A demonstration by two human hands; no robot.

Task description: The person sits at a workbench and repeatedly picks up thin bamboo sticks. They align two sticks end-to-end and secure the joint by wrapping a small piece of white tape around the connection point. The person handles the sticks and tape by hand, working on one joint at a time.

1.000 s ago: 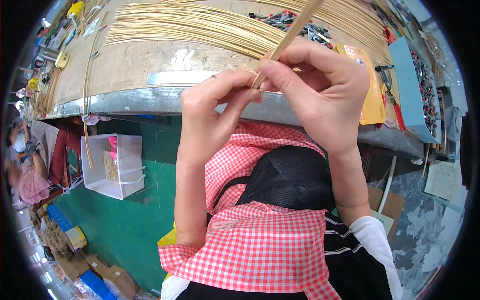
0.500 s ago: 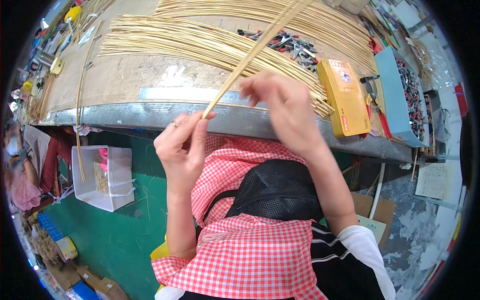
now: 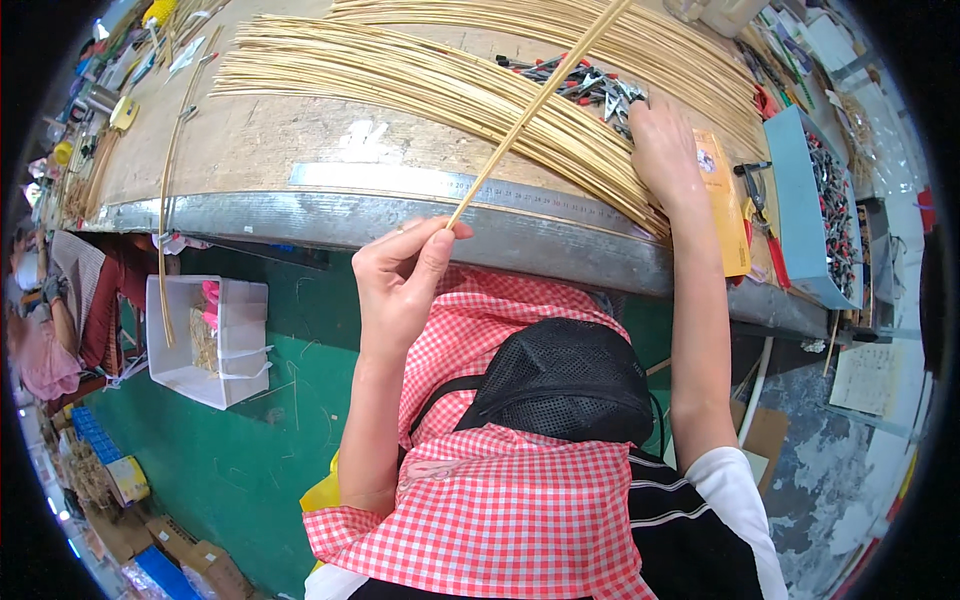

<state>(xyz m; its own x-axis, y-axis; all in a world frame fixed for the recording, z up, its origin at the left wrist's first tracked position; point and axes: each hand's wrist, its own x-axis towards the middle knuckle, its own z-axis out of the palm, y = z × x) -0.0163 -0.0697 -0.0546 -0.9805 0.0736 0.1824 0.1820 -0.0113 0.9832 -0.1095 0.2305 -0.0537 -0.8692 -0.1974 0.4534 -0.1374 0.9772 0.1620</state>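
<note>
My left hand (image 3: pixel 405 285) pinches the near end of a long, thin bamboo strip (image 3: pixel 530 112) between thumb and fingers. The strip slants up and away to the right, over the bench and past the top of the view. My right hand (image 3: pixel 668 150) reaches across the bench, its fingertips at the right edge of a heap of small black spring clamps (image 3: pixel 600 88) with red tips. Its fingers are bent and partly hidden, so I cannot see whether a clamp is between them. Beneath the raised strip lies a bundle of bamboo strips (image 3: pixel 400 85).
A steel ruler (image 3: pixel 400 180) lies along the bench's front edge (image 3: pixel 330 222). Right of my forearm are a yellow box (image 3: pixel 735 235), red-handled pliers (image 3: pixel 760 205) and a blue box (image 3: pixel 795 200) of clamps. A white bin (image 3: pixel 225 345) stands below on the left. Another person sits far left.
My right hand has left the strip's near end and moved forward and right to the clamp heap. My left hand has shifted slightly right, still holding the strip.
</note>
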